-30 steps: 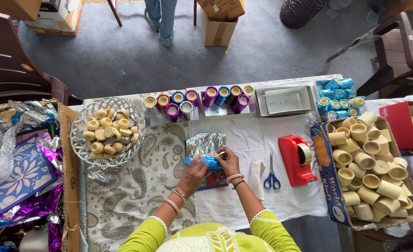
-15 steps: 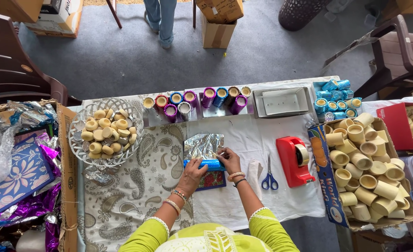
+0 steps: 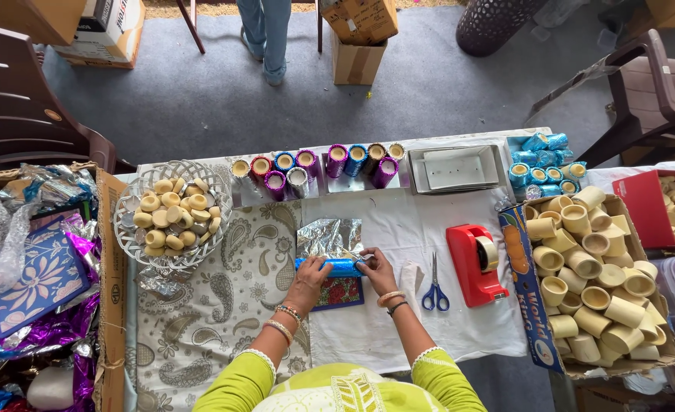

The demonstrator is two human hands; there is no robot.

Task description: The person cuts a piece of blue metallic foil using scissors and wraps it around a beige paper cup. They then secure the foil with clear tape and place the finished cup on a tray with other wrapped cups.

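My left hand (image 3: 307, 281) and my right hand (image 3: 375, 270) both grip a blue foil-wrapped tube (image 3: 336, 267) lying crosswise on the table. The left hand holds its left end, the right hand pinches its right end. Behind the tube lies a crinkled sheet of silver foil (image 3: 329, 237). Under my hands sits a small red and blue card (image 3: 339, 293). Blue-handled scissors (image 3: 433, 291) lie just right of my right hand.
A red tape dispenser (image 3: 473, 263) stands right of the scissors. A cardboard box (image 3: 522, 281) of cream tubes is at right, a wire basket (image 3: 126, 236) of cream pieces at left. Wrapped tubes (image 3: 312, 164) and a white tray (image 3: 454, 169) line the far edge. A person's legs (image 3: 265, 32) stand beyond.
Both hands stay on the blue tube with only slight finger shifts. Nothing else has moved.
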